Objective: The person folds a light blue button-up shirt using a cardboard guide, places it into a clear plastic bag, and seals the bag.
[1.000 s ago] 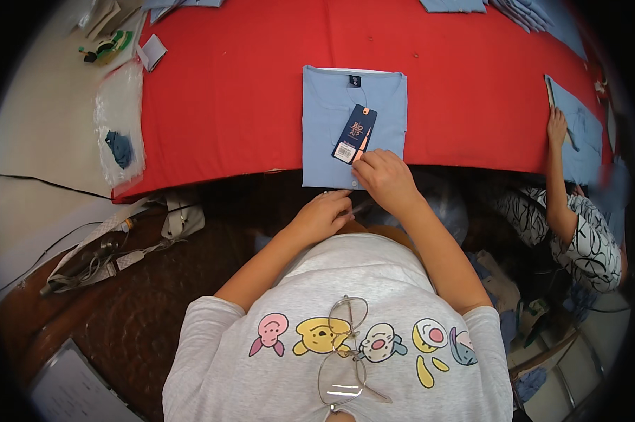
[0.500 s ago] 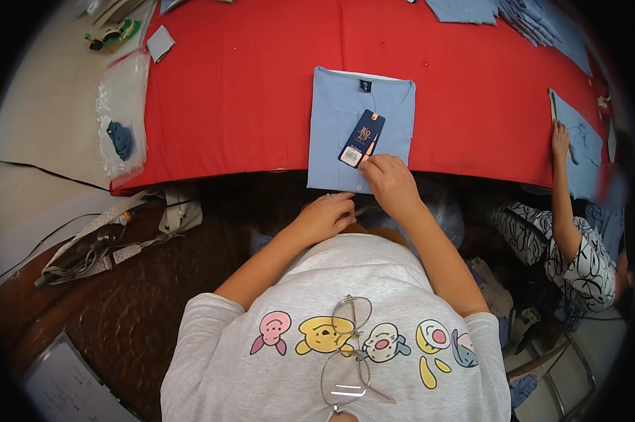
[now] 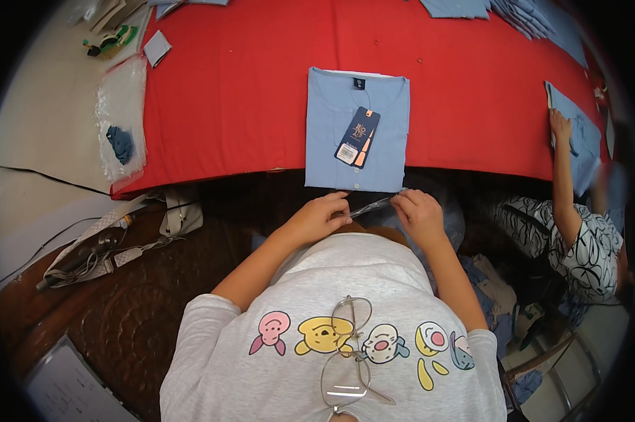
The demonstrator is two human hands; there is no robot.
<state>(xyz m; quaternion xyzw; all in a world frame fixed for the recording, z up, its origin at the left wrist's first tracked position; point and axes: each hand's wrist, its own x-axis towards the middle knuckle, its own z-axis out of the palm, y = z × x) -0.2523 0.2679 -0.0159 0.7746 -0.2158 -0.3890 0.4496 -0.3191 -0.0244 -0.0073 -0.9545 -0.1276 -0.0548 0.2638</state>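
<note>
A folded light blue shirt (image 3: 323, 144) lies at the front edge of the red-covered table, its lower end overhanging the edge. On its front rests a dark navy hang tag (image 3: 359, 130) with a white sticker, looped by a thin string to the collar. Just below the shirt's lower end, a strip of clear plastic film (image 3: 372, 207), seemingly a bag's edge, stretches between my two hands. My left hand (image 3: 319, 216) pinches its left end; my right hand (image 3: 420, 214) grips its right end. Most of the film is hidden beneath the hands and shirt.
Clear plastic bags (image 3: 120, 105) with a dark blue bundle on top lie at the table's left end. Folded blue garments (image 3: 525, 17) are stacked at the far right. To the right, another person's hand (image 3: 560, 125) rests on a blue shirt (image 3: 583, 144). The red cloth (image 3: 226, 91) covers the table.
My right hand has left the hang tag and moved down and right to the plastic film. The tag now lies flat on the shirt. My left hand stays about where it was.
</note>
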